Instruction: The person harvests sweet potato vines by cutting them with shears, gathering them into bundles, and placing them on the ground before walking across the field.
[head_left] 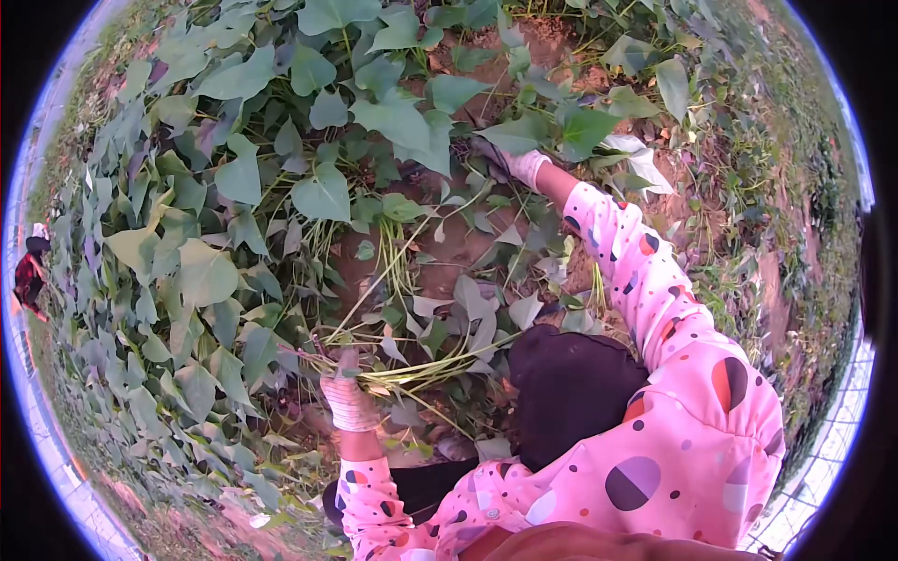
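My left hand [351,400], in a pale striped work glove, is closed round a bundle of long green leaf stems [426,374]. The stems fan out to the right with leaves at their ends, close to my dark-clad knee. My right hand [510,164], in a glove with a dark palm side, reaches forward among the leafy vines [402,122], which look like sweet potato. Leaves and shade hide its fingertips, so its grip does not show. One long pale stem [388,266] runs from near my left hand up toward the right one.
Dense heart-shaped leaves [206,271] cover the ground ahead and left. Brown soil [454,252] shows between the plants. A white scrap [641,164] lies right of my right wrist. Another person [30,271] is far off at the left edge.
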A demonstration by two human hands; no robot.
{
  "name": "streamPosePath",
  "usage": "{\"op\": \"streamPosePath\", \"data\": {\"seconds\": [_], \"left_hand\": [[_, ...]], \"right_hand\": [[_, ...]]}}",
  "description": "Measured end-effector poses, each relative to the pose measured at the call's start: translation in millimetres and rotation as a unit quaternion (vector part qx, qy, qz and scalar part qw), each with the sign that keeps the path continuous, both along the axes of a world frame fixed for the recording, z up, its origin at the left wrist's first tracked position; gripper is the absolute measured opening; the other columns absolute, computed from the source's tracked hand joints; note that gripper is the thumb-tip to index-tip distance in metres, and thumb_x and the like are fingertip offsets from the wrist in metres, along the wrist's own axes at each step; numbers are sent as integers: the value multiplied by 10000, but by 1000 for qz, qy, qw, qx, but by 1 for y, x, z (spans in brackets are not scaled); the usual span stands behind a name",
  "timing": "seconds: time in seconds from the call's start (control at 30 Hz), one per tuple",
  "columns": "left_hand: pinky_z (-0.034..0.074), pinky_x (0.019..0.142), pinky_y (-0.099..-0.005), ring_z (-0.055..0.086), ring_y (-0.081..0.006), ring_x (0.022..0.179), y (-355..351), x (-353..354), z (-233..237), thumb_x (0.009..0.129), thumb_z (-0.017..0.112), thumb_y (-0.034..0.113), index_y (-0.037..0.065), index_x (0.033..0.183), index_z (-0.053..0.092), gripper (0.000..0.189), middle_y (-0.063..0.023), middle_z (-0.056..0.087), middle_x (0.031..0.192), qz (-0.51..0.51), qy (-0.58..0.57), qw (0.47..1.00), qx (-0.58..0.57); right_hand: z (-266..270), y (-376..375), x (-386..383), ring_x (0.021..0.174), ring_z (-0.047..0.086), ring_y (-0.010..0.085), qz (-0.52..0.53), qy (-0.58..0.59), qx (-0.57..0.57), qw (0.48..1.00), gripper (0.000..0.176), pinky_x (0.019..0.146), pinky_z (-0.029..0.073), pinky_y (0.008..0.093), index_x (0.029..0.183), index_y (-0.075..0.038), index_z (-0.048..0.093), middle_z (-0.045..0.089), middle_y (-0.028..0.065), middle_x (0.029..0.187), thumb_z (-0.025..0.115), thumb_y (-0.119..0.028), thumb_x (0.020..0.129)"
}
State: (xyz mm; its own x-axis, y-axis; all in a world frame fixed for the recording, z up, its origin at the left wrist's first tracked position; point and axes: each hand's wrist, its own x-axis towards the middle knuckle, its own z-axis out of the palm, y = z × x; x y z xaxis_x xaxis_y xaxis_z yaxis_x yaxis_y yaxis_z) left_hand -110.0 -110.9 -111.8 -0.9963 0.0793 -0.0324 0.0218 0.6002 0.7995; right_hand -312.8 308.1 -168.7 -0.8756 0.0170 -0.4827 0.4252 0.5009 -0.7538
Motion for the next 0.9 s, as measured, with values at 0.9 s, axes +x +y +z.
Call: {"op": "streamPosePath", "data": {"seconds": [0.9], "left_hand": [[459,857,-316,585,-182,968,80,15,75,833,654,186,3,1215,532,441,-96,617,1133,-12,-77,974,211]], "right_hand": [[158,-125,139,792,596,311,330,326,-119,878,209,661,480,372,898,-62,572,579,112,829,669,-160,740]]}}
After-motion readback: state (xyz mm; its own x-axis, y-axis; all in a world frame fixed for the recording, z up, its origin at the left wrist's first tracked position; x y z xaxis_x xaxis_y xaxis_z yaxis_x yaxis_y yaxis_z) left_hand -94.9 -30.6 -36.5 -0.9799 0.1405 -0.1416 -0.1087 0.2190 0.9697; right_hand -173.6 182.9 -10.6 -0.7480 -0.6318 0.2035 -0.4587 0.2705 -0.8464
